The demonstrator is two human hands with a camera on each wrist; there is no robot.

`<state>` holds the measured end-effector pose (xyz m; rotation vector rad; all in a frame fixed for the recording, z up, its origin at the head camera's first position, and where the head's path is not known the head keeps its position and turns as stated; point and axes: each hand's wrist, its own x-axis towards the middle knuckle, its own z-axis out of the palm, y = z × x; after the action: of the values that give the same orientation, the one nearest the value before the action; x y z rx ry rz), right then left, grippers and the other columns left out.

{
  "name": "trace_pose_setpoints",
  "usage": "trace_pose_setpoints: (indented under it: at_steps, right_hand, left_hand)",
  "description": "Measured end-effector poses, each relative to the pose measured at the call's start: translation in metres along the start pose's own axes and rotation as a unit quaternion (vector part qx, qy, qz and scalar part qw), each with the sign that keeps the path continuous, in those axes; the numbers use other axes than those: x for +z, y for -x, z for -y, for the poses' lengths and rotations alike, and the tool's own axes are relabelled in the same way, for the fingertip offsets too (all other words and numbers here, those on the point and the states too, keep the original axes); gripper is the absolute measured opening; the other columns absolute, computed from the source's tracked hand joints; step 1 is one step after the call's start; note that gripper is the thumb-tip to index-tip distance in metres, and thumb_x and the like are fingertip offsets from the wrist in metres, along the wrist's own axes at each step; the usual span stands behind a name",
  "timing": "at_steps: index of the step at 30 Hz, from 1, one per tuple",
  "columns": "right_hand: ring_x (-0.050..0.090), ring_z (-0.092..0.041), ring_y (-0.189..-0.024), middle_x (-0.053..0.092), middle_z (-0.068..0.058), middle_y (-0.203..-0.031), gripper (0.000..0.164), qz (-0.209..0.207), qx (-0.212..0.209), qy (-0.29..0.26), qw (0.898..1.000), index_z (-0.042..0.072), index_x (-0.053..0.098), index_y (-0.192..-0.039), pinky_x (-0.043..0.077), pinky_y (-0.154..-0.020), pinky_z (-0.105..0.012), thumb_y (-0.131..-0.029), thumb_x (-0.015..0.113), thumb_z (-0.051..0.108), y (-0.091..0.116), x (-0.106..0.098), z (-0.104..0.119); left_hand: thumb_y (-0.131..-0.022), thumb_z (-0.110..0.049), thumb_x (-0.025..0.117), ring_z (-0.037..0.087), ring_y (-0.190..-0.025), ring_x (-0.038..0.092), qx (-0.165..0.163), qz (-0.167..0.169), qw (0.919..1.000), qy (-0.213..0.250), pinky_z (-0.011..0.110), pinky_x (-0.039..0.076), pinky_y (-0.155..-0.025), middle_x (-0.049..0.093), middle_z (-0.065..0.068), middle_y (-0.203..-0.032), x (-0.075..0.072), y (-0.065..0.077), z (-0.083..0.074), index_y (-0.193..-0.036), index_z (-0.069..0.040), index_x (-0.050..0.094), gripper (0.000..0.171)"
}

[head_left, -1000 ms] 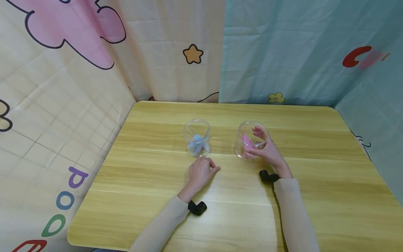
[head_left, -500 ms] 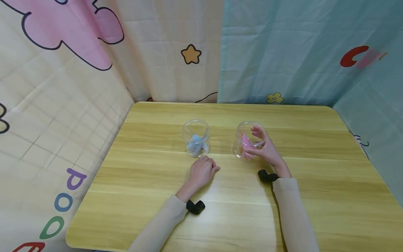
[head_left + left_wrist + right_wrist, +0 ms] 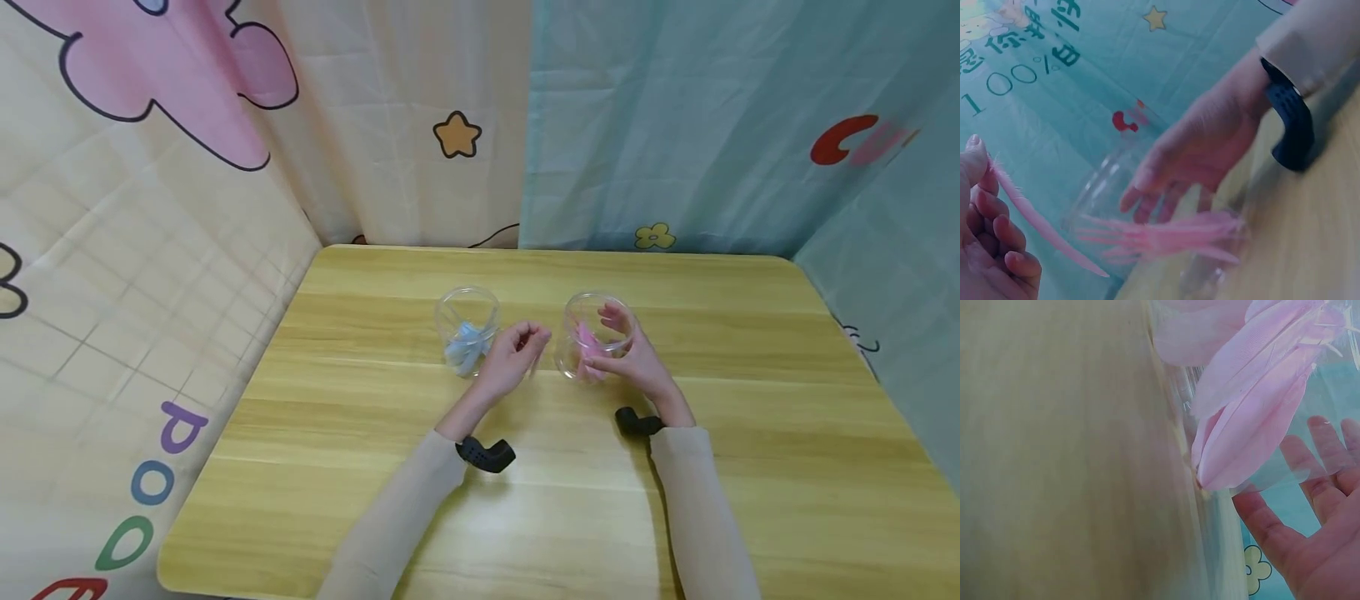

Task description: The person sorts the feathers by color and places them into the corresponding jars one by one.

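Note:
My left hand (image 3: 512, 362) is raised between two clear cups, just in front of the left one. Its thumb and fingertips pinch one pink feather (image 3: 1047, 228) by its end, and the feather slants downward in the left wrist view. My right hand (image 3: 637, 358) holds the right clear cup (image 3: 567, 340) from its right side, thumb on the near wall and fingers round the far side. Inside that cup stand several pink feathers (image 3: 1260, 425), seen large in the right wrist view. Light blue feathers (image 3: 467, 343) lie in the left clear cup (image 3: 442, 315), partly covered by my left hand.
Both cups stand on a wood-grain table (image 3: 375, 417), towards its back half. Printed curtains (image 3: 637, 125) hang behind the table and along both sides. A black wrist camera (image 3: 486, 455) is on my left wrist, another (image 3: 637, 422) on my right.
My left hand has lifted from the table before the left cup and moved right and forward, towards the right cup. A feather now shows in its fingers. The right hand has stayed put.

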<state>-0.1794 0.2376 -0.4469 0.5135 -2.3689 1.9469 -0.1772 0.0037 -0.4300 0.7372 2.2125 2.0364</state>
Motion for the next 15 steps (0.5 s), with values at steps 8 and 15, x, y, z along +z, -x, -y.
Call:
trace_pose_setpoints:
  at_steps: [8, 15]
  right_hand:
    - [0.023, -0.044, -0.131, 0.026, -0.026, -0.144, 0.086, 0.0, 0.006, 0.007, 1.0, 0.003, 0.021, -0.144, 0.026, -0.099, -0.064, -0.077, 0.074, -0.007, 0.001, -0.001, -0.006]
    - [0.021, -0.045, -0.132, 0.025, -0.026, -0.145, 0.088, 0.002, 0.02, 0.019, 1.0, 0.001, 0.018, -0.145, 0.027, -0.099, -0.065, -0.077, 0.074, -0.004, 0.002, 0.001, 0.003]
  left_hand:
    - [-0.1, -0.012, 0.049, 0.008, -0.066, 0.042, 0.062, -0.062, 0.99, 0.11, 0.02, 0.034, -0.057, 0.048, -0.002, -0.073, 0.034, -0.054, -0.04, -0.102, 0.014, 0.056, 0.027]
    - [-0.099, -0.007, 0.049, 0.006, -0.061, 0.042, 0.099, -0.117, 0.9816, 0.114, 0.018, 0.033, -0.055, 0.047, 0.0, -0.069, 0.056, -0.072, -0.046, -0.099, 0.012, 0.056, 0.02]
